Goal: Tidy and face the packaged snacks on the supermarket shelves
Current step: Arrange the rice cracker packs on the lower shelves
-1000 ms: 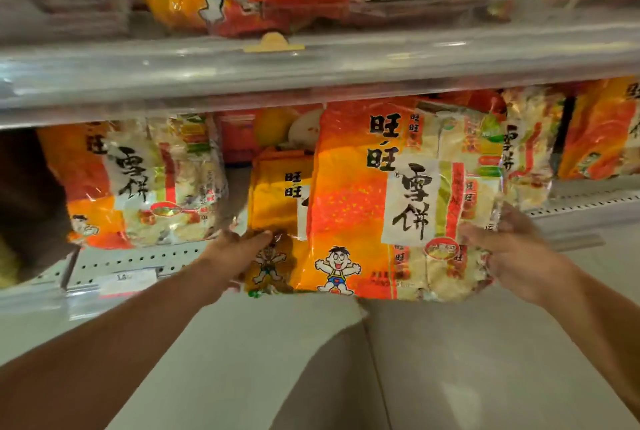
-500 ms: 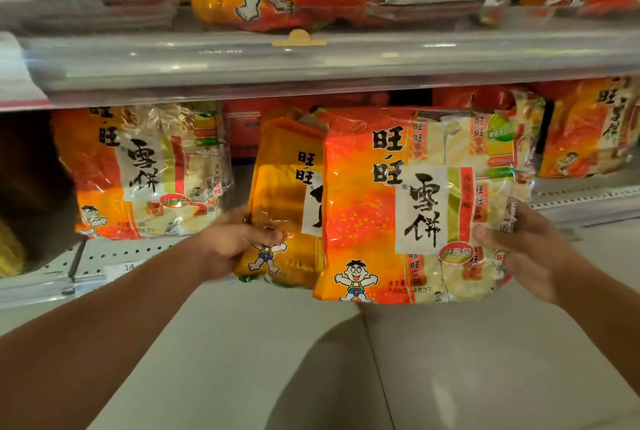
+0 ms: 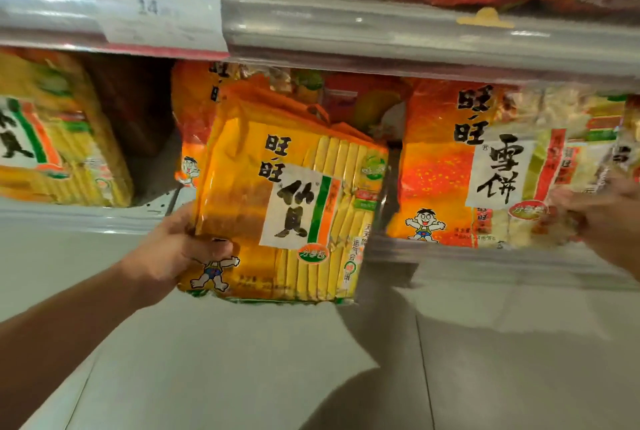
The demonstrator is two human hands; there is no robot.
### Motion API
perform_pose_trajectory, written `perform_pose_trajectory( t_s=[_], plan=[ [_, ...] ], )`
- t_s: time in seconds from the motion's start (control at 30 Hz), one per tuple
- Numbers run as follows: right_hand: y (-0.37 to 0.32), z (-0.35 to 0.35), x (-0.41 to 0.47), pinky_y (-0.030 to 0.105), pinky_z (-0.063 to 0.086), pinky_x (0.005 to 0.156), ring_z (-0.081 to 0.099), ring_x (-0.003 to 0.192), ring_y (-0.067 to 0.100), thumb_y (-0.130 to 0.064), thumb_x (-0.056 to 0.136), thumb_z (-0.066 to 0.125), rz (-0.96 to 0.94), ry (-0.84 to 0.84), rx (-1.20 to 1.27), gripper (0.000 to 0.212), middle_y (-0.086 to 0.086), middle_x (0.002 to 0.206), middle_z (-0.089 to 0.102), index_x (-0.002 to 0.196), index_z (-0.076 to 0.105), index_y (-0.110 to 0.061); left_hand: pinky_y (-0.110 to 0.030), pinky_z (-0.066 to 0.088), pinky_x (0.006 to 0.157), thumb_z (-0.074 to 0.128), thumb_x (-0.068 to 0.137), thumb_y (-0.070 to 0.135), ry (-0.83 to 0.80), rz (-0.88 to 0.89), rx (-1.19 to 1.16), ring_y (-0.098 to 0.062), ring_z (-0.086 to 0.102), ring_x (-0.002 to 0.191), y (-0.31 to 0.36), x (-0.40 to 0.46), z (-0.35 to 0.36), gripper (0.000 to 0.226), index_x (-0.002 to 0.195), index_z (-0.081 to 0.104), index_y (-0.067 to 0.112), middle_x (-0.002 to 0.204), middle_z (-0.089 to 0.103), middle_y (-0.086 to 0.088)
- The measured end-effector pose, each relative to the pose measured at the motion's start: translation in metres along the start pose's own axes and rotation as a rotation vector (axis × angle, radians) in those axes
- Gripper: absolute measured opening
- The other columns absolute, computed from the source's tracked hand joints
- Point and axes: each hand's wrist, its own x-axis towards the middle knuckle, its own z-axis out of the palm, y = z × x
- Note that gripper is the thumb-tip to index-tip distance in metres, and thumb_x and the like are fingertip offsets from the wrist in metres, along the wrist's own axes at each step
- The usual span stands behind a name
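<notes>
Supermarket shelves (image 3: 398, 45) are running across the view above a pale floor (image 3: 311, 360), with a price tag (image 3: 159, 10) sitting on the upper rail at left and a yellow pack (image 3: 52, 138) standing on the lower shelf beneath it. The left hand (image 3: 180, 249) is gripping the yellow bag (image 3: 291, 208) by its lower left corner, holding it tilted in front of the shelf edge, just left of the orange bag (image 3: 485, 166) standing on the shelf. At far right the right hand (image 3: 602, 221) is touching that orange bag's right edge, blurred, so I cannot tell its grip.

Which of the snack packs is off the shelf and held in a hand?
The yellow pack with the green stripe: the left hand grips its lower left corner in front of the shelf edge. The others sit on shelves.
</notes>
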Motion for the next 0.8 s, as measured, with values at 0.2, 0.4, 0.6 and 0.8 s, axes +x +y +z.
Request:
perform_pose_trajectory(
  t_s=[0.2,0.4,0.6,0.8],
  plan=[
    [-0.012,0.108,0.035,0.046,0.057,0.054,0.072,0.071,0.011,-0.017,0.065,0.078,-0.032,0.125,0.004,0.031,-0.009,0.086,0.074,0.083,0.064,-0.038,-0.049,0.059,0.069,0.090,0.048,0.021,0.058,0.046,-0.038,-0.041,0.070,0.096,-0.013,-0.025,-0.035,0.071,0.115,0.068,0.027,0.111,0.072,-0.016],
    [0.005,0.175,0.067,0.053,0.056,0.077,0.069,0.089,0.025,-0.012,0.083,0.074,-0.029,0.305,-0.110,0.031,-0.005,0.097,0.069,0.085,0.056,-0.037,-0.051,0.058,0.069,0.094,0.045,0.024,0.108,0.065,-0.063,-0.043,0.069,0.096,-0.016,-0.036,-0.051,0.078,0.118,0.067,0.024,0.112,0.071,-0.016],
    [0.011,0.169,0.084,0.056,0.052,0.088,0.067,0.095,0.028,-0.018,0.079,0.077,0.032,0.283,-0.163,0.019,0.002,0.104,0.071,0.088,0.064,-0.029,-0.054,0.057,0.069,0.094,0.044,0.023,0.097,0.063,-0.052,-0.047,0.069,0.094,-0.026,-0.042,-0.056,0.081,0.120,0.067,0.018,0.109,0.071,-0.021],
    [0.012,0.172,0.074,0.055,0.050,0.092,0.067,0.099,0.025,-0.017,0.076,0.077,-0.039,0.215,-0.144,0.023,-0.003,0.104,0.072,0.085,0.065,-0.035,-0.056,0.056,0.075,0.090,0.051,0.019,0.018,0.033,-0.044,-0.048,0.067,0.097,-0.026,-0.032,-0.032,0.074,0.121,0.065,0.016,0.110,0.070,-0.023]
  ],
)
